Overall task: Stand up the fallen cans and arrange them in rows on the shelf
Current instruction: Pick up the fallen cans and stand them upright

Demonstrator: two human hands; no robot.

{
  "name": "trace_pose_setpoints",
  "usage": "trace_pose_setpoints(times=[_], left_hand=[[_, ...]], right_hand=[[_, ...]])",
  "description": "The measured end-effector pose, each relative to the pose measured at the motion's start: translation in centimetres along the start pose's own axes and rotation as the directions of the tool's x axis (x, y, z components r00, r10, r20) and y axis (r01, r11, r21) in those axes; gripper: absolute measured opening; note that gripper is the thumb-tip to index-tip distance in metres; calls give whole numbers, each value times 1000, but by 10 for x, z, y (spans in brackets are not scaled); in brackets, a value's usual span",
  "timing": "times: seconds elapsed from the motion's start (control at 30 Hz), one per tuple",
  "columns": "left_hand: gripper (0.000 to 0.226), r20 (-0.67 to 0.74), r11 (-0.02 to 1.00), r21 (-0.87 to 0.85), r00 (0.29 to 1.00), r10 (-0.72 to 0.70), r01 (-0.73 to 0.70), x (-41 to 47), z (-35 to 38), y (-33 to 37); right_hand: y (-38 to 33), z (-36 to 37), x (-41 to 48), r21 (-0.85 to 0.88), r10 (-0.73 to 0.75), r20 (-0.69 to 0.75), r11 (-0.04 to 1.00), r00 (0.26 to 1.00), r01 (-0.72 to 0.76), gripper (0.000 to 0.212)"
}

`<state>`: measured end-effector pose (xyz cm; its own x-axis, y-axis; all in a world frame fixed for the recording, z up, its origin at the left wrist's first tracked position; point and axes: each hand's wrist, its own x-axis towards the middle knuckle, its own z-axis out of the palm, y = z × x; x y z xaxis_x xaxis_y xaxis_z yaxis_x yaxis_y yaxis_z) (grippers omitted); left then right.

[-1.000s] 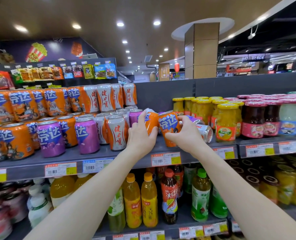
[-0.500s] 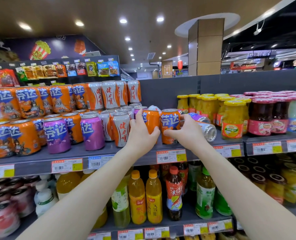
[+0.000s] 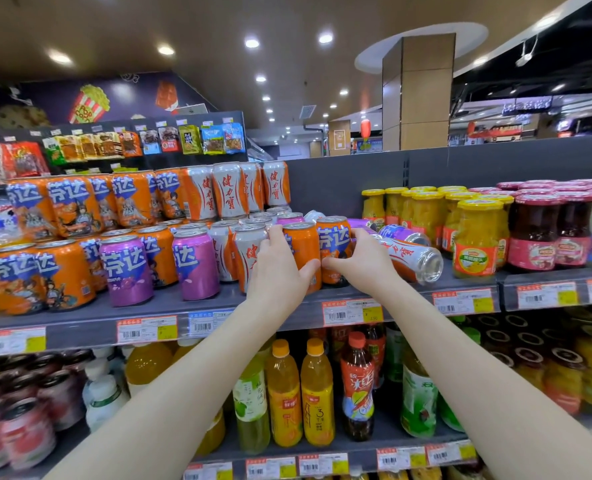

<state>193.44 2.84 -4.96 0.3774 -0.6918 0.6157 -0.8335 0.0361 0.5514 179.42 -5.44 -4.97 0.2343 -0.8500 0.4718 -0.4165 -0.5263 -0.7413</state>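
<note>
Previously tilted, the left orange can (image 3: 305, 242) and right orange can (image 3: 333, 237) now stand upright on the shelf (image 3: 218, 301). Our left hand (image 3: 277, 271) grips the former, our right hand (image 3: 364, 261) the latter.

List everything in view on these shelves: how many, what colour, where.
left orange can: one, orange, upright on shelf
right orange can: one, orange, upright beside it
fallen cans: at least two, silver-red and purple, lying right of those
upright cans: many, orange, purple, silver, shelf left
jars: many, yellow-lidded and red-lidded, shelf right
bottles: many, orange, green, red, lower shelf
snack packets: many, mixed, background upper left
price tags: several, red-yellow, shelf edges
left hand: one, grips left orange can
right hand: one, grips right orange can
</note>
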Motion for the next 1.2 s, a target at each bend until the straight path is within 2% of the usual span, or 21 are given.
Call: trace_pose_setpoints(times=[0.17,0.3,0.4,0.47,0.53,0.6,0.67,0.73,0.8,0.9,1.0,1.07,1.13,1.2], left_hand=[[92,-31,962,274,999,15,-5,-1,-4,2],[87,-71,916,402,997,37,-5,2,-7,0],[85,-97,894,449,995,39,8,3,-6,-2],[84,-116,906,422,993,39,14,3,-4,-1],[82,-153,916,401,985,78,-10,0,-1,1],[76,-200,914,398,964,175,-84,-2,3,2],[64,-236,908,366,923,304,-206,-1,9,4],[54,-220,881,326,879,424,-344,1,16,9],[47,-180,838,319,840,512,-442,5,20,16],[42,-174,820,300,817,549,-487,13,22,22],[44,-127,830,284,839,529,-480,21,25,23],[45,-100,833,294,852,515,-469,24,27,22],[45,-84,832,306,857,508,-463,25,29,21],[44,-71,828,316,859,507,-463,26,30,21]], right_hand=[[0,-5,-2,33,-3,41,999,999,2,59],[-3,-7,-2,41,-15,80,999,997,12,58],[-5,-7,-1,64,-37,147,998,988,27,59],[-6,-10,0,82,-40,192,996,981,25,62],[-5,-19,4,92,-42,153,995,987,28,68],[-4,-38,11,14,-75,-8,997,997,75,62],[-5,-61,18,-115,-127,-120,987,985,113,44],[-4,-80,24,-329,-119,-70,940,990,90,37],[-1,-87,27,-540,-56,39,839,998,69,42],[4,-89,27,-705,44,122,707,992,55,55],[9,-87,26,-788,152,181,613,972,51,58],[11,-83,27,-804,154,150,593,977,29,56],[12,-79,27,-805,139,112,593,984,8,52],[15,-75,26,-769,121,94,639,988,-5,52]])
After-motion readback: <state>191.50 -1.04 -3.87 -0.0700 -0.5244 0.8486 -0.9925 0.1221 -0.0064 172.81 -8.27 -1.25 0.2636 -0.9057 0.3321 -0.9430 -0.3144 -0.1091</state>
